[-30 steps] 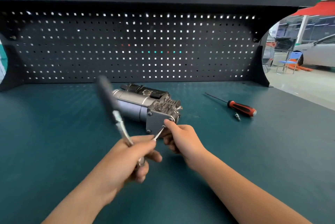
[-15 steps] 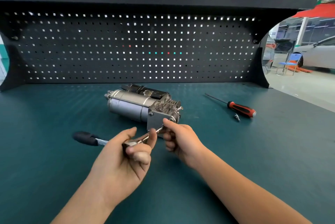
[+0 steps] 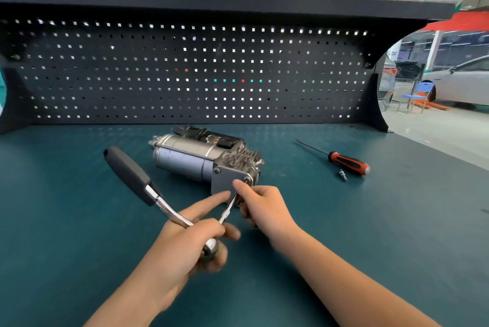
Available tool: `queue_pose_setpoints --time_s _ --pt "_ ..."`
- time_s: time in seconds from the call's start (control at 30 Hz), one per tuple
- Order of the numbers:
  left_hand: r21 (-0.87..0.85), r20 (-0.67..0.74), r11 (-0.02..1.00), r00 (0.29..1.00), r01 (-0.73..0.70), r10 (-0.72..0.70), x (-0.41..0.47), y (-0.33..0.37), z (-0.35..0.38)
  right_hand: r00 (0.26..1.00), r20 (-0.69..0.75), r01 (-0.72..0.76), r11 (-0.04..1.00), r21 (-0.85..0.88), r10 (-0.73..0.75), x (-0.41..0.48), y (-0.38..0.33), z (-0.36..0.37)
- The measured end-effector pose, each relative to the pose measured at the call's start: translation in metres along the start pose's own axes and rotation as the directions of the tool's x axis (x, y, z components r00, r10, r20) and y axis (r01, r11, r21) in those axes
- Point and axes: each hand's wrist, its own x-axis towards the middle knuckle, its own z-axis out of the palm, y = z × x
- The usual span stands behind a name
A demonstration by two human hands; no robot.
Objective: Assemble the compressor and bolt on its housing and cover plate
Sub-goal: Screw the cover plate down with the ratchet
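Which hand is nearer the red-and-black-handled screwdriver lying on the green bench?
Right. The right hand is at the compressor's grey cover plate, left of the red-and-black-handled screwdriver; the left hand, gripping the black-handled chrome ratchet, sits even further left.

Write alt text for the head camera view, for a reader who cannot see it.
A person's left hand holds a ratchet wrench while the right hand pinches its thin extension bar at a corner of the grey cover plate on the compressor. The compressor lies on a teal workbench, a red-and-black screwdriver to its right.
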Motion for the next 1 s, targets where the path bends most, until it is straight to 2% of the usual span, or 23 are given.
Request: queue_pose_setpoints --time_s 0.1,0.23,0.3,0.4,0.5,0.53,0.57,0.67,0.73,0.8,0.9,1.0 --pt "-0.102 0.118 0.993 0.992 0.053 -0.041 -0.001 0.003 0.002 0.999 -0.013 0.038 0.997 -0.065 -0.039 0.001 0.000 -0.002" --pt "-0.036 0.122 0.999 0.992 0.032 -0.028 -0.001 0.003 0.001 0.997 0.073 -0.010 1.000 -0.015 0.011 -0.001 0.001 0.000" --pt "-0.002 0.135 1.000 0.991 0.019 -0.019 0.000 0.003 -0.001 0.998 0.057 0.010 0.995 -0.097 -0.005 0.000 0.003 0.003" --pt "0.024 0.158 1.000 0.987 0.007 -0.011 0.001 0.002 -0.002 0.983 -0.105 0.112 0.948 -0.298 -0.150 0.002 0.003 0.002" --pt "0.013 0.171 1.000 0.985 0.005 -0.007 0.002 0.001 -0.001 0.901 -0.294 0.240 0.931 -0.275 -0.319 0.009 0.003 -0.015" --pt "0.016 0.191 1.000 0.982 0.003 -0.006 0.002 0.002 -0.001 0.892 -0.280 0.267 0.913 -0.307 -0.355 0.011 0.003 -0.024" --pt "0.025 0.221 1.000 0.975 0.003 -0.008 0.002 0.003 -0.002 0.901 -0.204 0.290 0.882 -0.371 -0.383 0.014 0.006 -0.033" --pt "0.088 0.274 0.996 0.961 0.004 -0.028 0.004 0.004 -0.006 0.933 0.104 0.342 0.761 -0.551 -0.344 0.023 0.014 -0.049" --pt "0.116 0.269 0.993 0.962 0.004 -0.035 0.005 0.004 -0.007 0.913 0.203 0.399 0.679 -0.616 -0.353 0.029 0.018 -0.046" --pt "0.130 0.265 0.991 0.964 -0.004 -0.031 0.004 0.004 -0.006 0.904 0.227 0.421 0.657 -0.625 -0.363 0.035 0.021 -0.038" --pt "0.167 0.264 0.986 0.964 -0.029 -0.017 0.005 0.003 -0.006 0.900 0.199 0.422 0.661 -0.621 -0.388 0.040 0.023 -0.030" --pt "0.230 0.294 0.972 0.955 -0.049 -0.022 0.007 0.003 -0.007 0.894 0.172 0.414 0.616 -0.671 -0.414 0.044 0.021 -0.032"
